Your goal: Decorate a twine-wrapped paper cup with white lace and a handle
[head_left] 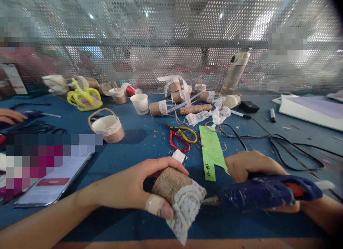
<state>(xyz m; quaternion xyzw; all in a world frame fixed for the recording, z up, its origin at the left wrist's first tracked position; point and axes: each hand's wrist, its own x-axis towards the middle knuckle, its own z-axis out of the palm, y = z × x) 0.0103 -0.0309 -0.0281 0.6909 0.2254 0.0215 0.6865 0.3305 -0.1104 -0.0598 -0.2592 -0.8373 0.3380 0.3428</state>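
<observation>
My left hand (128, 186) is wrapped round a small cup covered in twine (170, 184), lying on its side near the table's front edge. A strip of white lace (186, 208) hangs loose from the cup's rim. A bandage sits on my left thumb. My right hand (254, 168) grips a dark blue glue gun (265, 193), its nozzle tip touching the lace at the cup's rim.
Red and yellow scissors (180, 134), a green paper strip (211, 150) and black cables (281, 145) lie on the blue table (144, 142). Twine baskets (108, 127), cups and lace crowd the back by a perforated metal wall. A phone (53, 181) lies left. Another person's hand (10, 115) rests far left.
</observation>
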